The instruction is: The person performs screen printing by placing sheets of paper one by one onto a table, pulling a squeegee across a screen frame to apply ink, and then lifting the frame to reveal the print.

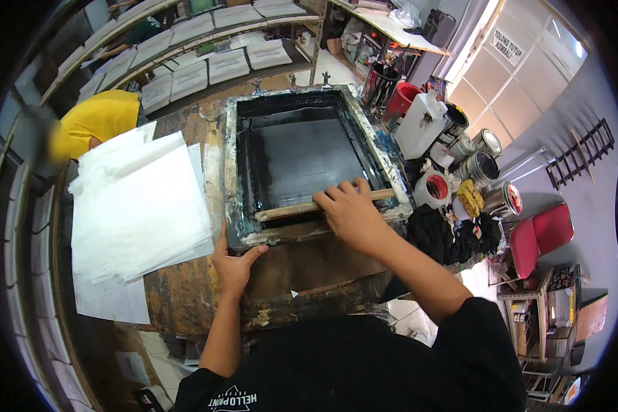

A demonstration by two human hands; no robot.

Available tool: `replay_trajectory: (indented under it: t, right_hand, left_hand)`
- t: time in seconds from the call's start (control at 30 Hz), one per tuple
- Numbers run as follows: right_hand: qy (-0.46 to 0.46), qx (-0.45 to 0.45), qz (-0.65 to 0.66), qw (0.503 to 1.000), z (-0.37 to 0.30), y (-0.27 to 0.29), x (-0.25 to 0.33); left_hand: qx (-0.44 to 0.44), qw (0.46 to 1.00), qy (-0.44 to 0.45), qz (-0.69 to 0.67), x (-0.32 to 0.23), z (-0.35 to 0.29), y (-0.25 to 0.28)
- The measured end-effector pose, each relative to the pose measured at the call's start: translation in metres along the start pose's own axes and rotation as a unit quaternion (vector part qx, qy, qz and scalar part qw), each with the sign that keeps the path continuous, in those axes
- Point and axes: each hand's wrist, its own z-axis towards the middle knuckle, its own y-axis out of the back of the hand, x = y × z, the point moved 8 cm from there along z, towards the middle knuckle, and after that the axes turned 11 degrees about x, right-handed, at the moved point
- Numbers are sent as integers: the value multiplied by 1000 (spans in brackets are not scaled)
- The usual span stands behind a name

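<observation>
A screen-printing frame (231, 165) lies on the stained worktable (178, 292), its rails crusted with dried ink. Dark, glossy mesh (302, 154) fills the inside. Across the near end of the mesh rests a squeegee (288, 209) with a long wooden handle. My right hand (353, 214) grips that handle right of its middle, fingers bent over the top. My left hand (233, 266) holds the frame's near left corner, thumb on the near rail and fingers along the left side. The squeegee's blade is hidden, and so is whatever lies under the screen.
Loose white paper sheets (137, 206) are piled to the left. Paint cans (481, 168), a white jerrycan (421, 125) and black rags (453, 237) crowd the right edge. Behind stand drying racks (206, 48). A person in a yellow top (106, 117) is at the far left.
</observation>
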Motion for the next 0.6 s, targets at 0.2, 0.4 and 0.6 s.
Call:
replay_trajectory:
  t: [0.2,0.4,0.6]
  right_hand:
    - [-41,-106,-42,993,34,111,-3]
    - [39,-301,-65,951,101,194,-49]
    - [-62,-175,-22,982,153,238,-57]
  left_hand:
    - [-71,991,-89,-71,-89,47,12]
    - [-145,966,-190,-99,-52,172,25]
    - [-3,930,-179,321,40,303,-53]
